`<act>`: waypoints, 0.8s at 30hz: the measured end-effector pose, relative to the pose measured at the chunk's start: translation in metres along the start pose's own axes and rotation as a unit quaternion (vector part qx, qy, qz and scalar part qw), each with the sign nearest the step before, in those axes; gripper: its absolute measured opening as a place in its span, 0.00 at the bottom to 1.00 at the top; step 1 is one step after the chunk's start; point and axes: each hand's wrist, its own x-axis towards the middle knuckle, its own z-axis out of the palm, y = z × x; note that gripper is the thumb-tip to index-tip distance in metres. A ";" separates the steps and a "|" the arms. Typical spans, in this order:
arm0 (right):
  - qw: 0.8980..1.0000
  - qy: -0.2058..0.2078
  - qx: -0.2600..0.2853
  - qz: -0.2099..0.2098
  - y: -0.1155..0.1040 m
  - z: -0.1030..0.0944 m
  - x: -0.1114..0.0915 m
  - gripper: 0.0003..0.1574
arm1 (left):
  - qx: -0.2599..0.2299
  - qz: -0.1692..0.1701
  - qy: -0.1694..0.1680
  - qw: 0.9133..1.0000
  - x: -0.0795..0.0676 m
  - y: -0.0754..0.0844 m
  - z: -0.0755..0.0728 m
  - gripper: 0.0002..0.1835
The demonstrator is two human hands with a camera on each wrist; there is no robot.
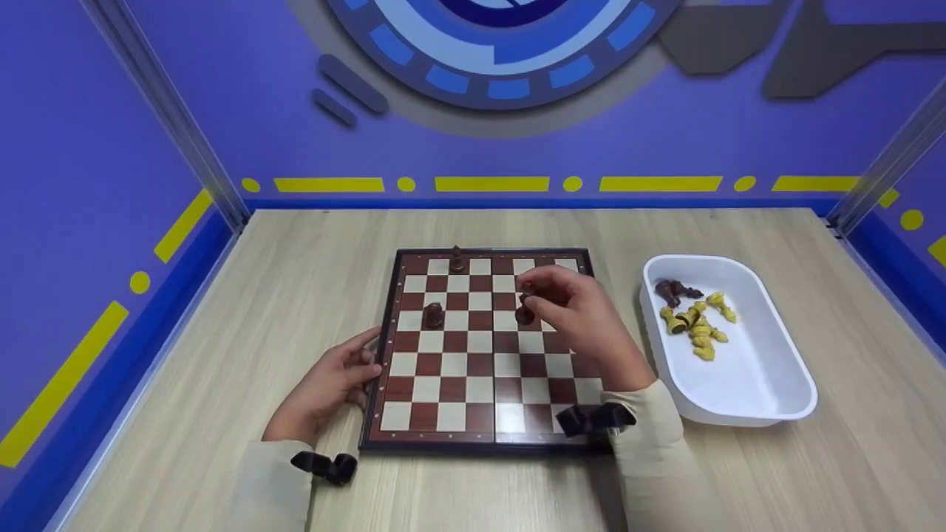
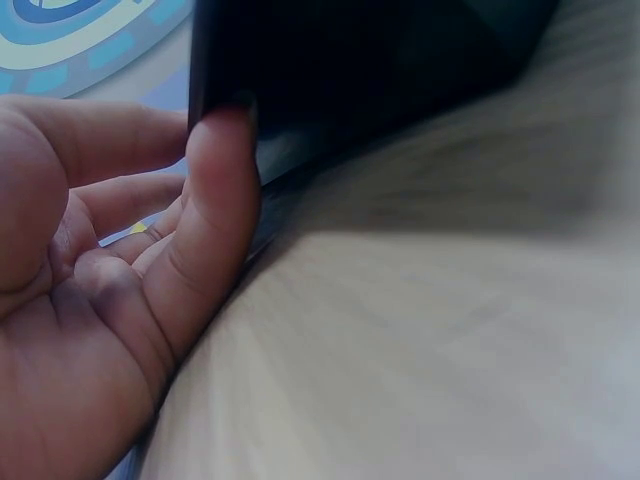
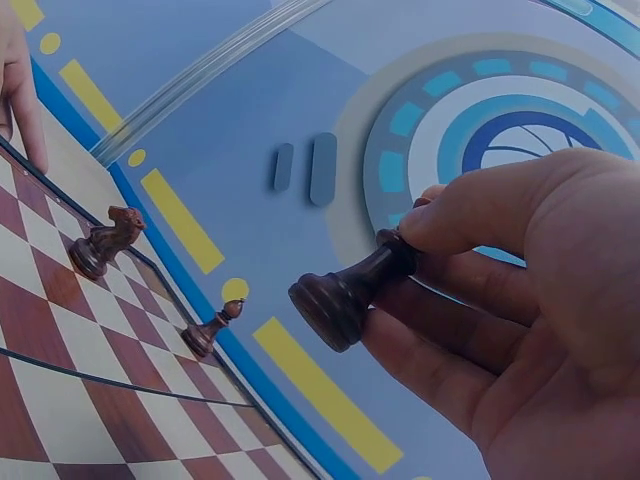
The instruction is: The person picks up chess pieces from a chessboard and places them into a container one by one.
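Head wide, wrists close
Head view looks forward and down on board (image 1: 480, 363), tray (image 1: 754, 362) and wall (image 1: 517, 155); left-wrist view peers low past left hand (image 2: 120, 290) along table (image 2: 430, 340); right-wrist view, tilted, shares board and wall with head view.

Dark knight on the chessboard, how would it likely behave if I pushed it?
The dark knight would probably slide if pushed low, since it stands upright on the shiny chessboard. Pushed at its head, it might tip, being taller than its base is wide. Once down, it could roll, as that base looks round.
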 end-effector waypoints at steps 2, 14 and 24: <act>1.000 -0.003 0.001 -0.002 0.000 -0.001 0.000 0.15 | -0.001 -0.002 0.003 1.000 0.000 0.000 0.000 0.34; 1.000 0.003 0.010 -0.010 0.020 -0.012 0.002 0.14 | -0.008 -0.003 0.007 1.000 0.000 -0.001 0.001 0.34; 0.999 0.021 -0.020 -0.022 0.023 -0.023 0.001 0.15 | -0.005 0.004 -0.005 1.000 0.000 -0.001 -0.001 0.34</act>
